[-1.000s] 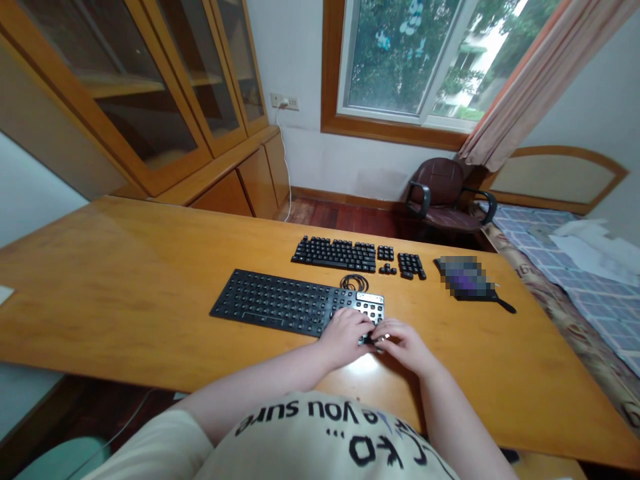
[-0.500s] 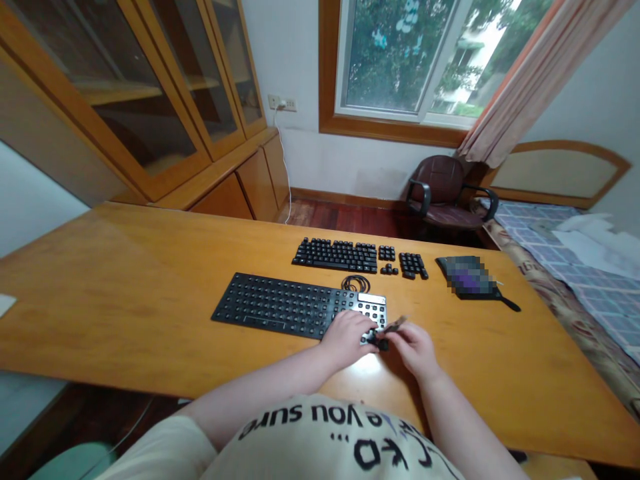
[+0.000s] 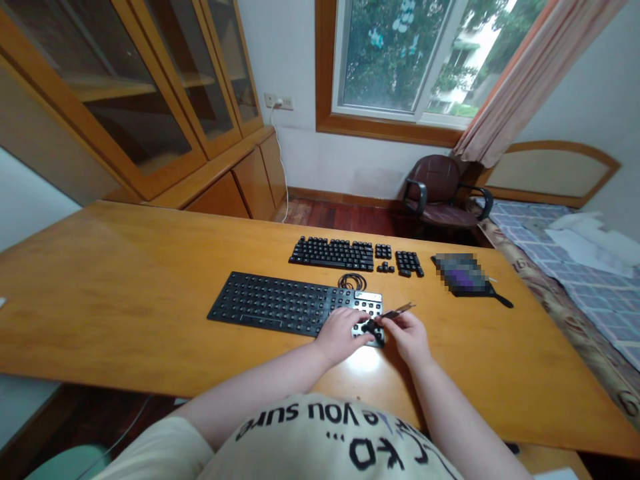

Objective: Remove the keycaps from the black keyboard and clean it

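A black keyboard [image 3: 280, 303] without its keycaps lies on the desk, its key stems bare and its number-pad end light silver. My left hand [image 3: 340, 335] rests over that right end, thumb and fingers curled about a small dark piece [image 3: 371, 327] too small to make out. Close beside it, my right hand [image 3: 409, 337] pinches a thin dark tool with a forked end [image 3: 400, 311]. The fork points up and right, away from the keyboard; the tool's other end is partly hidden by my fingers.
Behind the keyboard, removed black keycaps [image 3: 333, 253] lie in keyboard order, with smaller groups [image 3: 409, 262] to the right. A coiled black cable [image 3: 353, 282] sits between. A dark pouch with a strap [image 3: 463, 277] lies farther right on the wooden desk [image 3: 125, 287].
My right hand has turned the forked tool, so more of it shows, pointing right. My left hand stays at the keyboard's right end. The whole view has shifted slightly.
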A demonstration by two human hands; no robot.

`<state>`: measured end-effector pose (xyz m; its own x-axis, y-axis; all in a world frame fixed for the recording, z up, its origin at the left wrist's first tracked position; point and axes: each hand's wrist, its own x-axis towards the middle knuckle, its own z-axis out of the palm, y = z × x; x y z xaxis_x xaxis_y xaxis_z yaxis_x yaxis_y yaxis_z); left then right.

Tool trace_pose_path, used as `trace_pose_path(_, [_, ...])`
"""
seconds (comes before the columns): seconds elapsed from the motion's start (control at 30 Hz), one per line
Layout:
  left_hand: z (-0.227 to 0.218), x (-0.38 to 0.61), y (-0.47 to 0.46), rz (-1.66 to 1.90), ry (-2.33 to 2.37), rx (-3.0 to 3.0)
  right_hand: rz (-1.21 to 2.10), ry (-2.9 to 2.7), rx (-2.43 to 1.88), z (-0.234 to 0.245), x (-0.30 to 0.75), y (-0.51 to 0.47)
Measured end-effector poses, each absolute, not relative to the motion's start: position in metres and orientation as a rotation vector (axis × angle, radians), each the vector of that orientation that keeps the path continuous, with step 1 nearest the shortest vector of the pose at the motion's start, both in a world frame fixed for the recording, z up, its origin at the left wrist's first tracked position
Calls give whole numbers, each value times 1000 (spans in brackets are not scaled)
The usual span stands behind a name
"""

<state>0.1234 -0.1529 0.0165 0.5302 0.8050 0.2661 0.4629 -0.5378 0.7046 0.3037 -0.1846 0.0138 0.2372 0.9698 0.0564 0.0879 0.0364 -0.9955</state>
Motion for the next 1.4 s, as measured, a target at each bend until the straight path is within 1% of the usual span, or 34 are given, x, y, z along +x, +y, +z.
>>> trace_pose_path(0.23, [18, 125, -152, 842, 1041, 2192, 998, -1131, -1269, 11, 302, -184])
trace_pose_path(0.4, [13, 126, -152, 900, 1028, 2198, 1035, -1328, -1137, 9, 303, -181])
trace_pose_path(0.53, [9, 125, -152, 961, 957, 2188, 1048, -1457, -1154, 6, 303, -179])
trace_pose_path(0.7, [11, 121, -150, 1044, 876, 2009, 1081, -1326, -1206, 7, 301, -181])
trace_pose_path(0.87, [12, 118, -146, 1102, 898, 1849, 1128, -1319, -1145, 12, 299, -183])
trace_pose_path(0.93, [10, 118, -145, 1133, 952, 1782, 1070, -1314, -1107, 12, 301, -184])
trace_pose_path(1.03, [7, 118, -144, 1140, 982, 1715, 823, -1333, -1137, 13, 306, -184])
trace_pose_path(1.13, [8, 118, -144, 1080, 966, 1756, 612, -1579, -1196, 16, 305, -187])
trace_pose_path(1.23, [11, 118, -145, 1015, 941, 1812, 567, -1809, -1169, 19, 299, -190])
trace_pose_path(1.4, [13, 119, -147, 995, 942, 1816, 498, -1823, -1212, 19, 291, -190])
